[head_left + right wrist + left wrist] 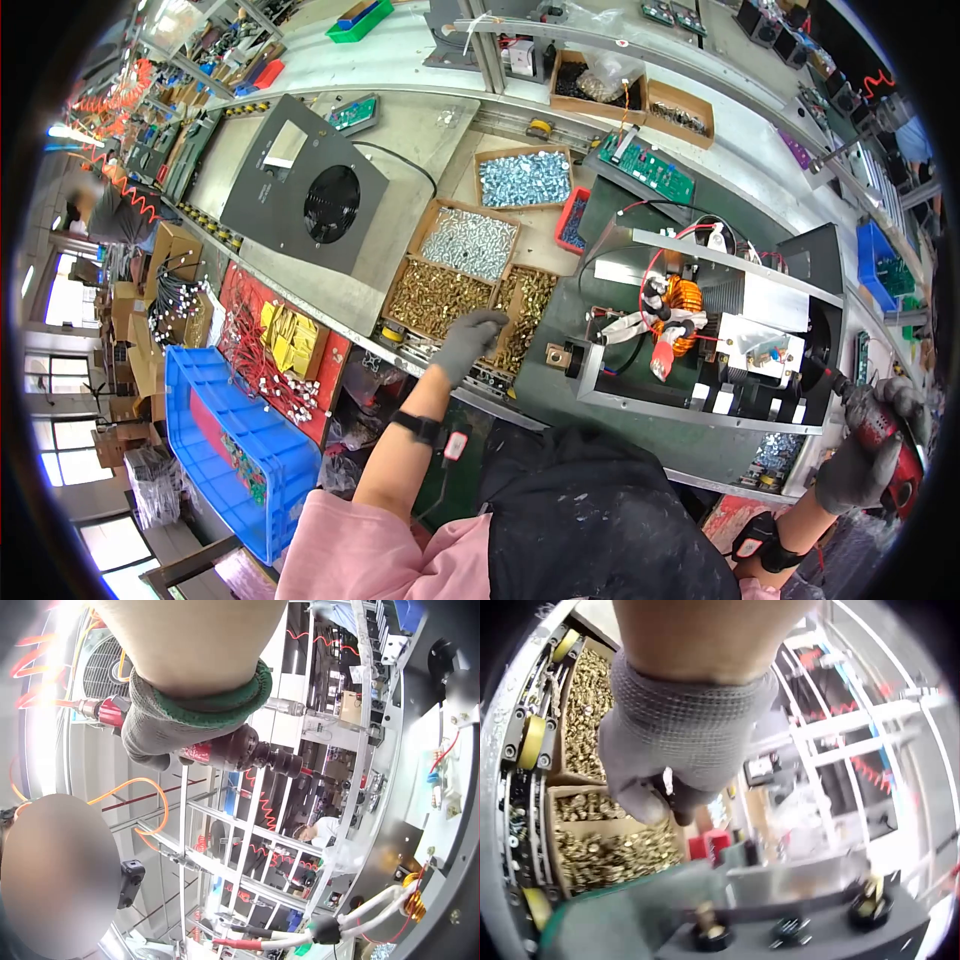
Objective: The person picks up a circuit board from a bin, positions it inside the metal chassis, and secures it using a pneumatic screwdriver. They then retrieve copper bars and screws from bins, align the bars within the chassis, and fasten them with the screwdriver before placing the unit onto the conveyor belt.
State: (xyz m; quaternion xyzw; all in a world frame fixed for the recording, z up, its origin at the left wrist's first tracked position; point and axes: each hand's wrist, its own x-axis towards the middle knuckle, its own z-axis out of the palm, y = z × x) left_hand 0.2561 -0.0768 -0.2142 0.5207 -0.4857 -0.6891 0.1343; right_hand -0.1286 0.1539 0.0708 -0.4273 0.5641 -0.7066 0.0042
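My gloved left hand [468, 345] hovers over the boxes of brass screws [437, 298], near the divider of the right-hand box. In the left wrist view its thumb and fingers [654, 806] close around a small shiny metal piece [668, 780], mostly hidden by the glove. At the far right, my gloved right hand [868, 465] grips a red power screwdriver [217, 750], whose bit points toward the open metal chassis [690, 415]. Inside that chassis sit an orange copper coil [684, 312] and white-sleeved cables [628, 328].
Beyond the brass screws stand boxes of silver screws [468, 243] and silvery clips [523, 178]. A grey fan panel [290, 195] lies left. A green circuit board [648, 170] rests behind the chassis. A blue crate [290, 500] and red wire bundles [255, 350] are at lower left.
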